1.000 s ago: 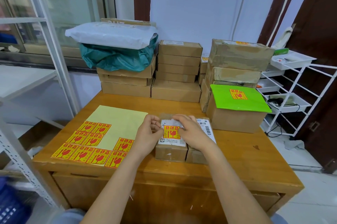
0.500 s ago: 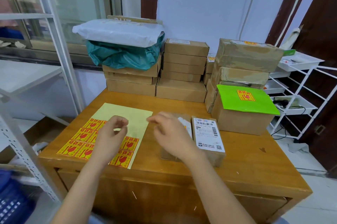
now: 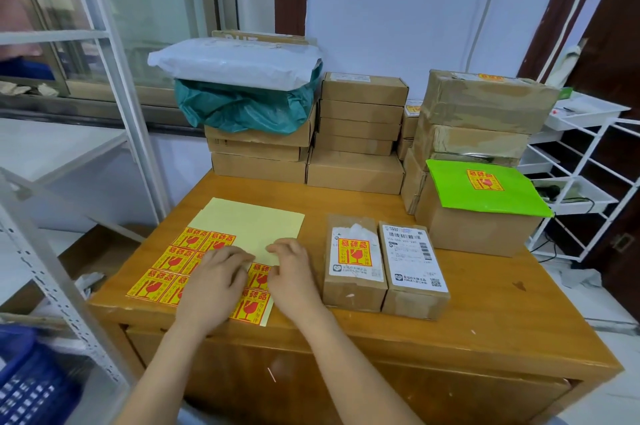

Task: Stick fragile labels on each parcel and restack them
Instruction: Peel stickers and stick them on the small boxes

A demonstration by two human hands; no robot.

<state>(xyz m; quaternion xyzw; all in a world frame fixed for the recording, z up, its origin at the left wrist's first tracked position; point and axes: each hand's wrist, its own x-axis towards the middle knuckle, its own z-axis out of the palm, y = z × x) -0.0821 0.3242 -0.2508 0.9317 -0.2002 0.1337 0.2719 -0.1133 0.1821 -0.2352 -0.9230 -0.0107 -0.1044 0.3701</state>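
**Both hands on the label sheet, two small parcels beside it**

I take the wooden table (image 3: pixel 346 331) as my landmark. Near its front left corner lies the yellow label sheet (image 3: pixel 252 225), with red-and-yellow fragile labels (image 3: pixel 156 286) filling its near half and its far half bare backing paper. My left hand (image 3: pixel 211 286) lies across the middle of the sheet and covers several labels, so I cannot count them. Its fingers reach toward the right hand (image 3: pixel 294 272), and the fingertips of both meet over one label at the sheet's right side. I cannot tell whether either hand pinches a label corner or only presses on it; the contact point is hidden under the knuckles.

Just right of the sheet, at the table's front centre, two small parcels stand touching side by side. The left parcel (image 3: pixel 353 265) carries a fragile label on its white slip; the right parcel (image 3: pixel 414 262) shows only a barcode slip. Small print on both is unreadable to me.

At the table's right side a brown box carries a green mailer (image 3: pixel 485 189) with a label on top. Along the table's back edge stand stacks of cardboard boxes (image 3: pixel 360 134); one stack is partly hidden under a teal bag (image 3: pixel 239 109) and a white mailer (image 3: pixel 235 61).
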